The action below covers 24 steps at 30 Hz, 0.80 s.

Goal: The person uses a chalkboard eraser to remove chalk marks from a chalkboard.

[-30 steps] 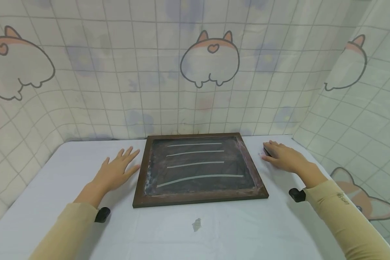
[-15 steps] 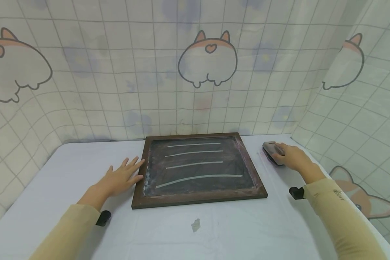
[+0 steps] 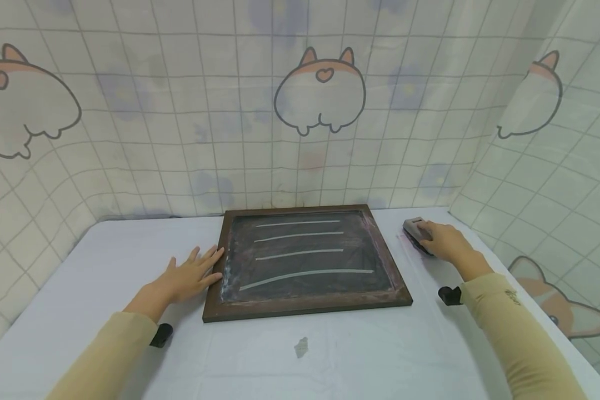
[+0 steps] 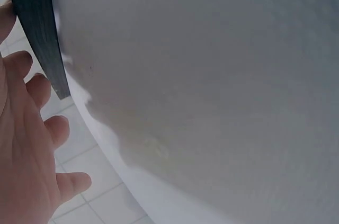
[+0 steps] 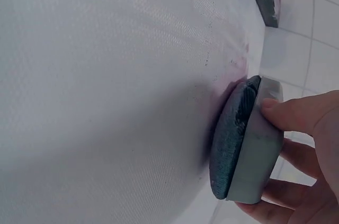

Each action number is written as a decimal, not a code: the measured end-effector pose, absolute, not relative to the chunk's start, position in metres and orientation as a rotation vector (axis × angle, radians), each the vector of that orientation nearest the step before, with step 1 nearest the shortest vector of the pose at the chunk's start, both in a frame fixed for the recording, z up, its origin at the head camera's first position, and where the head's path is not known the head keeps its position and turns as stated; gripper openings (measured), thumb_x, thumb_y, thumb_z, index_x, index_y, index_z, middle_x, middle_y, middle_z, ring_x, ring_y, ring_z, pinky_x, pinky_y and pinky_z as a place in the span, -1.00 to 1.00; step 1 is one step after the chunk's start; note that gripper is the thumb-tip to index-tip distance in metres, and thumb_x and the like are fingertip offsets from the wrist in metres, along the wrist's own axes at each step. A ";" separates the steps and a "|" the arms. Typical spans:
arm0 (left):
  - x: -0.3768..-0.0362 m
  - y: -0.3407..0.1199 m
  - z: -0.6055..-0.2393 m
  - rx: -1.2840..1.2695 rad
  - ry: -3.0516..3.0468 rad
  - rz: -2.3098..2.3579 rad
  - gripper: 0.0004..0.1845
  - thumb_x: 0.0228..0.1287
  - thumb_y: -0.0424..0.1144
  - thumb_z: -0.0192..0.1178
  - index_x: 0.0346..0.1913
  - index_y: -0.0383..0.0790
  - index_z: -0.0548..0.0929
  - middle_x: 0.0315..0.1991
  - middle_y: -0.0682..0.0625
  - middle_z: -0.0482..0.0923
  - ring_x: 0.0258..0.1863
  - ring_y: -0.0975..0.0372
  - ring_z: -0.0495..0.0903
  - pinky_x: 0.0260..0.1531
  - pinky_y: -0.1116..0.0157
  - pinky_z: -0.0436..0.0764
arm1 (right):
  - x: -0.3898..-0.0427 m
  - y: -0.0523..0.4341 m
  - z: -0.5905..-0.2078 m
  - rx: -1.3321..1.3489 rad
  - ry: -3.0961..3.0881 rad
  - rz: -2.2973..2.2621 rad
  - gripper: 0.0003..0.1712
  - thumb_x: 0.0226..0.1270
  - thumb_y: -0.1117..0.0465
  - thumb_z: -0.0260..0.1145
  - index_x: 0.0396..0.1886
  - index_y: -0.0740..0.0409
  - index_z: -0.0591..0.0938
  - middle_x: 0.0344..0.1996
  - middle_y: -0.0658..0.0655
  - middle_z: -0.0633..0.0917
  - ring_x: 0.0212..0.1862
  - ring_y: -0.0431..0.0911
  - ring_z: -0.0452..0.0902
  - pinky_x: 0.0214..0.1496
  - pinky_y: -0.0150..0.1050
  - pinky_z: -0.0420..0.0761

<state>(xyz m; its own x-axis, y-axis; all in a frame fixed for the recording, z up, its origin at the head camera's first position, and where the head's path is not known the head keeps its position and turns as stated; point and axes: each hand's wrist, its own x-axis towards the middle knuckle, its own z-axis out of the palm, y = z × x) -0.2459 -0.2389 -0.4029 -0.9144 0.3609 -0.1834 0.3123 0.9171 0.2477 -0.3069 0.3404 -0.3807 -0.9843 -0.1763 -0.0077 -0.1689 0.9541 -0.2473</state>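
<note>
A framed blackboard point(image 3: 307, 261) with several white chalk lines lies on the white table. My left hand point(image 3: 187, 278) is at its left edge, fingers spread and straight, the fingertips touching the wooden frame. In the left wrist view the left hand point(image 4: 26, 128) shows beside the board's dark edge point(image 4: 39, 28). To the right of the board, my right hand point(image 3: 445, 241) grips a chalkboard eraser point(image 3: 415, 230) by its back. The right wrist view shows thumb and fingers on opposite sides of the eraser point(image 5: 254, 150), its dark felt side facing the tabletop.
Pink chalk dust point(image 5: 233, 73) marks the cloth near the eraser. A small grey patch point(image 3: 301, 347) is on the table point(image 3: 330, 366) in front of the board. A tiled curtain point(image 3: 260, 139) with cartoon corgis hangs behind and at the sides.
My left hand has moved right and now touches the board's frame. My right hand has shifted on the eraser, from covering it to gripping its sides, leaving its back in view.
</note>
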 end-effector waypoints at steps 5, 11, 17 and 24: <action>-0.247 -0.238 -0.403 0.507 2.855 0.287 -0.21 0.63 0.22 -0.15 0.66 -0.16 0.00 0.65 -0.20 -0.11 0.57 -0.30 -0.15 0.30 -0.53 -0.24 | -0.305 0.340 -0.379 -0.317 3.101 -0.382 -0.39 0.47 0.36 0.23 0.45 0.43 0.37 0.42 0.56 0.27 0.28 0.56 0.33 0.07 0.27 0.54; -0.248 -0.238 -0.405 0.482 2.848 0.272 -0.21 0.63 0.22 -0.15 0.66 -0.16 -0.01 0.65 -0.20 -0.10 0.57 -0.30 -0.14 0.31 -0.52 -0.23 | -0.300 0.337 -0.375 -0.483 3.130 -0.488 -0.42 0.47 0.39 0.23 0.45 0.34 0.43 0.45 0.46 0.32 0.05 0.37 0.55 -0.19 0.03 0.49; -0.247 -0.239 -0.406 0.477 2.846 0.269 -0.20 0.62 0.24 -0.15 0.66 -0.17 0.00 0.65 -0.20 -0.10 0.56 -0.31 -0.12 0.30 -0.53 -0.21 | -0.290 0.328 -0.372 -0.774 3.078 -0.668 -0.46 0.44 0.47 0.26 0.40 0.31 0.51 0.43 0.38 0.40 -0.63 -0.20 0.15 -0.49 -0.30 0.36; -0.247 -0.238 -0.405 0.488 2.846 0.273 -0.20 0.62 0.25 -0.15 0.66 -0.16 0.00 0.65 -0.20 -0.09 0.56 -0.31 -0.12 0.30 -0.53 -0.21 | -0.277 0.308 -0.371 -1.009 2.997 -0.726 -0.43 0.38 0.50 0.34 0.38 0.27 0.56 0.42 0.33 0.45 -0.42 -0.25 0.39 -0.40 -0.32 0.46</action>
